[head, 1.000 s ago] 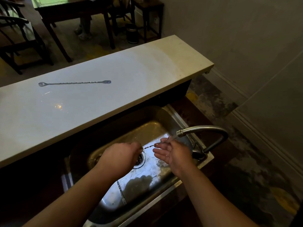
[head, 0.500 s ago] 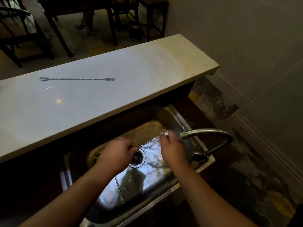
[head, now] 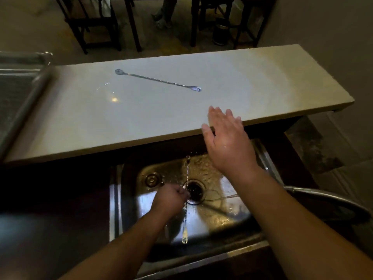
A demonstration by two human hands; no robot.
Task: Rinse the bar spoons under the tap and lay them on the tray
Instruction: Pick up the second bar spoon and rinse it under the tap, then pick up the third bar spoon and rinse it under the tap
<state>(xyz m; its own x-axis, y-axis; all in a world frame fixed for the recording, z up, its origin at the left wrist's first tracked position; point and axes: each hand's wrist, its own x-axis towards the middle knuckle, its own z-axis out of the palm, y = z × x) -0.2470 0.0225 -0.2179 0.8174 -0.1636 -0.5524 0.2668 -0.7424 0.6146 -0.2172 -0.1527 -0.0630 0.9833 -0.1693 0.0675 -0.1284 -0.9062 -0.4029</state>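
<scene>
My left hand (head: 171, 200) is shut on the middle of a twisted bar spoon (head: 186, 174), which stands nearly upright over the drain of the steel sink (head: 125, 203). My right hand (head: 228, 140) is lifted above the sink's far edge, fingers spread, wet, holding nothing. A second bar spoon (head: 159, 80) lies flat on the pale counter (head: 262, 83) beyond the sink. A metal tray (head: 24, 85) sits at the counter's left end. The tap spout (head: 327, 196) reaches in from the right, and a thin stream of water runs from it toward the drain.
Dark chairs (head: 90, 23) and table legs stand on the floor behind the counter, with a small dark bin (head: 221, 31) among them. A wall runs along the right side.
My right hand has left the spoon and risen toward the counter edge. The spoon in my left hand has turned from lying across to upright. The view has shifted left, bringing the tray in.
</scene>
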